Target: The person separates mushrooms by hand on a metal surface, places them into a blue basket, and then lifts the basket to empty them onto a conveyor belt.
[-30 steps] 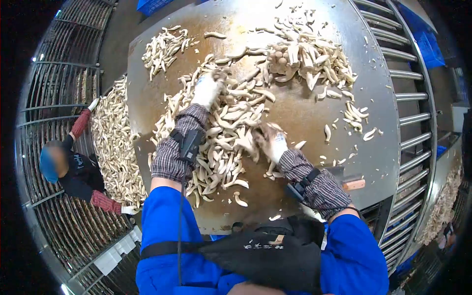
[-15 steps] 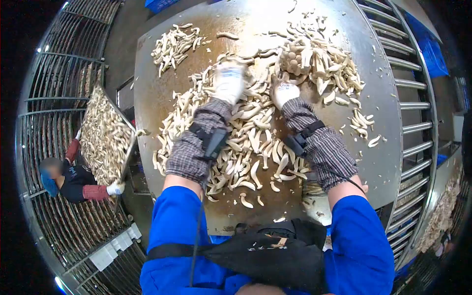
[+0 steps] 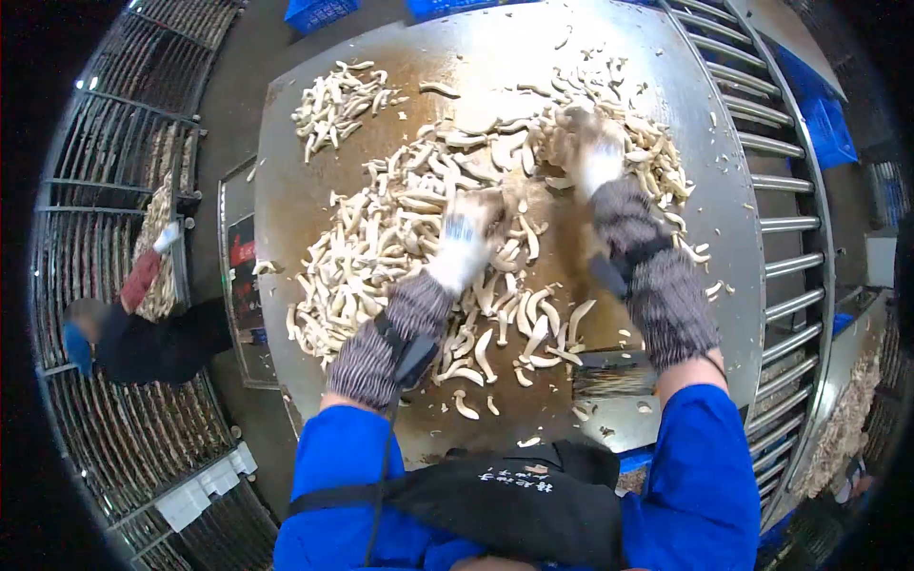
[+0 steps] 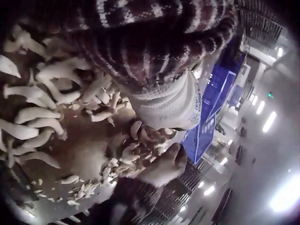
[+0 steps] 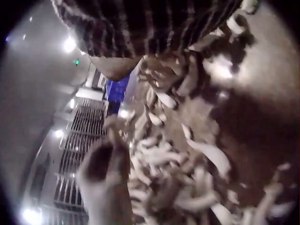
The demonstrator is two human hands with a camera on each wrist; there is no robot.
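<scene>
Beneath and around the left hand (image 3: 465,238), the head view shows a broad heap of pale mushrooms (image 3: 376,233) on a metal surface (image 3: 719,324). Farther out, the right hand (image 3: 596,157) is over the near side of a second pile (image 3: 657,162). Both gloved hands are blurred; whether either grasps a mushroom cannot be told. Ahead and left of the left hand lies a smaller pile (image 3: 338,105). Well to the right of the right hand run metal rollers (image 3: 788,224).

From the left wrist, a checked sleeve (image 4: 154,42) and the back of the left glove hide its fingers; a blue crate (image 4: 206,122) shows beyond.

From the right wrist, loose mushrooms lie near the right hand, whose fingers are hidden; the left hand appears blurred, fingers bent.
</scene>
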